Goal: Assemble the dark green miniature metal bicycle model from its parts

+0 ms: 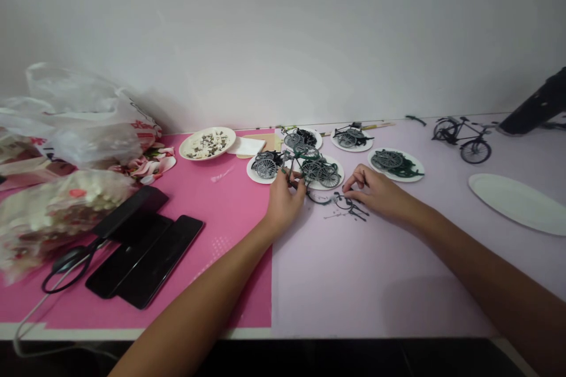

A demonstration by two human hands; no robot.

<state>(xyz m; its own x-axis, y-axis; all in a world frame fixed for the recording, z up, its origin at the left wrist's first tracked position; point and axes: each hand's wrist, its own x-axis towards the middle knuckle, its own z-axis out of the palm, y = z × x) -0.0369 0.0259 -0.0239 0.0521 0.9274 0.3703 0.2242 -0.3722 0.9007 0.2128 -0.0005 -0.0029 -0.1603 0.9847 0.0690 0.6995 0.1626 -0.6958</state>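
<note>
My left hand is closed on a dark green toy bicycle, partly assembled, in front of the plates of parts. Part of the bicycle is covered by my fingers and merges with the wheels behind it. To the right, my right hand is pinched just above the table; a tiny dark piece seems to be at its fingertips, too small to name. Small loose dark bicycle parts lie on the table below and between my hands. Just behind the left hand, a white plate carries grey wheels and green parts.
More plates of parts stand behind, one a white plate at right. A finished black toy bicycle stands near a white oval plate. At left are a bowl of pebbles, black phones, and plastic bags.
</note>
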